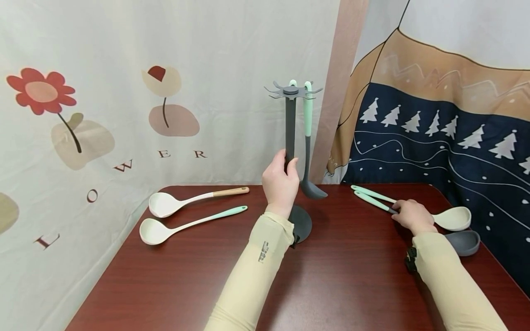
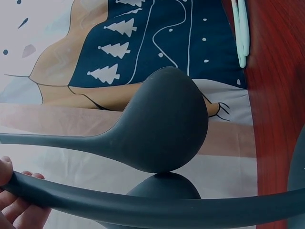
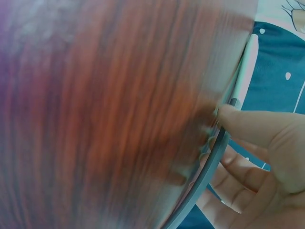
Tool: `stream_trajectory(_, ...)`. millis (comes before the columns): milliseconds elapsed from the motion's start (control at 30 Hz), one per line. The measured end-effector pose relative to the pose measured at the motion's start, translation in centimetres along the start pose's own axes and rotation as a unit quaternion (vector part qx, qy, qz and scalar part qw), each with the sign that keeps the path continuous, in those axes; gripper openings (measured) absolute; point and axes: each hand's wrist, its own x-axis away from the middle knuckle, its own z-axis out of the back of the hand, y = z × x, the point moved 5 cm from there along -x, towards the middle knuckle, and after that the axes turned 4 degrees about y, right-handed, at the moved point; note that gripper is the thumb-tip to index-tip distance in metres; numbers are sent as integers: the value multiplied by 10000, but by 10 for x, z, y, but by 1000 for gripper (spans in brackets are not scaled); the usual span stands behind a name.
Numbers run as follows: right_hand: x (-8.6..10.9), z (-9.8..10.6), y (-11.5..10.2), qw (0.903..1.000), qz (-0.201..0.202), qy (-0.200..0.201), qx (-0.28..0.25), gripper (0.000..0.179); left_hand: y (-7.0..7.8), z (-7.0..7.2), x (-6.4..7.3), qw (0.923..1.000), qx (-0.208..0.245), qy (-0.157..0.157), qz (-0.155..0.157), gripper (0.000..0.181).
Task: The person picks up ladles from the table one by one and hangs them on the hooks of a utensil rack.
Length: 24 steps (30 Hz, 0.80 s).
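The fingers of the left hand [image 1: 281, 184] are wrapped around the post of a utensil stand [image 1: 290, 124]. The stand is matte dark grey, with a straight post, a flat cap and thin curved hooks fanning out above these fingers, and a round base below them. Just right of the left fingers hangs a ladle [image 1: 308, 110], its mint handle at the hooks and its smooth, dark grey bowl down beside the hand. A second mint handle tip [image 1: 293, 83] shows behind the cap, above the same fingers.

The thumb and fingers of the right hand [image 1: 414, 216] pinch the dark shaft of a grey spoon [image 1: 463, 242]. Its mint handle runs out past the fingertips, and its deep, plain grey bowl lies behind them, near the wrist. I cannot tell whether it touches the table [image 1: 331, 285]. Just beyond the right fingers lies a cream spoon [image 1: 453, 218], also mint-handled.

Well left of the left fingers are two white ladles, a wooden-handled one [image 1: 165, 204] and a mint-handled one [image 1: 155, 231].

No brand is legible on the utensils. Far left of the left fingers, the curtain [image 1: 232, 92] carries the brown letters L, O, W, E, R. Dark print [image 1: 263, 252] on the left sleeve is too small to read.
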Motion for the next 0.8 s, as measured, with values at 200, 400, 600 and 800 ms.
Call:
stream_trajectory(200, -1, 0, 2, 10000, -55, -16, -17, 28, 0, 0, 0, 10000, 30, 13, -45, 16)
stream_trajectory(400, -1, 0, 3, 9999, -90, -93, -27, 23, 1, 0, 0, 10000, 44, -12, -43, 16)
stream_trajectory(600, 0, 3, 1, 10000, 10, -16, -29, 21, 0, 0, 0, 10000, 67, -3, -50, 16)
stream_trajectory(800, 2, 7, -4, 9998, 152, 107, -33, 20, -1, 0, 0, 9999, 68, 5, -86, 16)
